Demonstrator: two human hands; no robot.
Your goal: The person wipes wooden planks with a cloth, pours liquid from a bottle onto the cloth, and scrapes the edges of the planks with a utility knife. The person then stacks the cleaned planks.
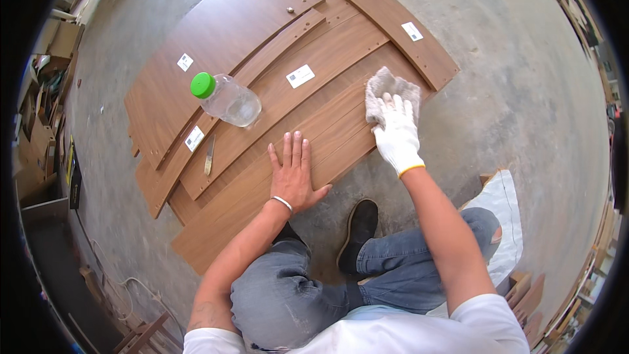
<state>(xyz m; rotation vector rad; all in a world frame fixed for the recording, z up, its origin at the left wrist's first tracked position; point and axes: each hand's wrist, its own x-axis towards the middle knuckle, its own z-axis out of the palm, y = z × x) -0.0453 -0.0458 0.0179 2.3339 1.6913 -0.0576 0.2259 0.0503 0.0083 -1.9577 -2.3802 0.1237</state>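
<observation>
Bare and flat, my left hand (293, 177) rests with spread fingers on the nearest brown wood board (242, 213). A white knit glove with a yellow cuff covers my right hand (397, 132). Its fingers bear down on a crumpled greyish-beige cloth (383, 85) at the right end of that board, keeping hold of it. Beyond my left hand, a clear jar (237, 101) with a green lid (202, 85) lies tilted on the boards. To its lower left is a small knife (209, 156) with a pale handle.
Several brown panels overlap on the concrete floor (511, 92), some bearing white labels (301, 76). One long board (393, 16) lies along the far right. A small metal knob (290, 10) sits on the large panel (216, 19). Scrap wood and boxes (39, 137) line the left side.
</observation>
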